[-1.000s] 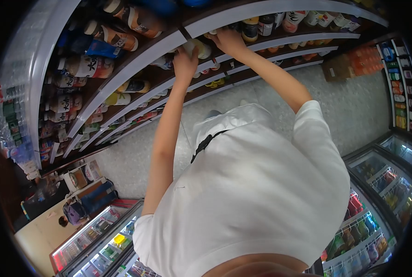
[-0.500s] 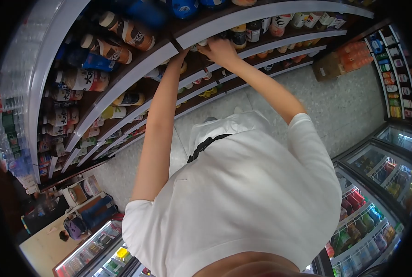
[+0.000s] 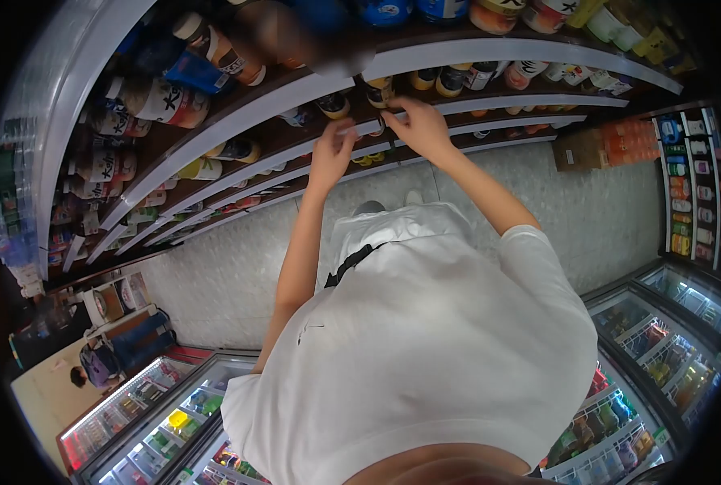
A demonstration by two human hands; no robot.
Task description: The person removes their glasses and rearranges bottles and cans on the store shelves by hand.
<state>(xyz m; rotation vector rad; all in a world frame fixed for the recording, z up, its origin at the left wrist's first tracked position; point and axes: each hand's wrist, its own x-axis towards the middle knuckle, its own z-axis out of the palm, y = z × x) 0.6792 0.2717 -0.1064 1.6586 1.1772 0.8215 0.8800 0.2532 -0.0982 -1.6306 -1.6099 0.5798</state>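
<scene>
In the head view, my left hand [image 3: 333, 155] is in front of the shelf edge with its thumb and fingers apart. Nothing shows between them. Just above its fingertips lies a dark bottle with a yellowish band [image 3: 333, 105]. My right hand [image 3: 422, 129] is beside another dark-and-yellow bottle [image 3: 379, 91], its fingertips close to the base; I cannot make out whether they touch it. Its thumb and forefinger are spread. Both bottles sit on the shelf below the wide grey shelf edge [image 3: 425, 55], which hides their upper parts.
More bottles [image 3: 451, 81] line the same shelf to the right. Large bottles [image 3: 166, 99] fill the upper shelf at left. Orange-wrapped packs [image 3: 629, 143] and a cardboard box [image 3: 576, 150] sit on the floor at right. Glass-topped coolers [image 3: 619, 388] are behind me. A person [image 3: 105, 360] is at lower left.
Both hands have drawn back out of the shelf toward me. My left hand has come down away from my right, and their fingers are now visible. The view has shifted slightly.
</scene>
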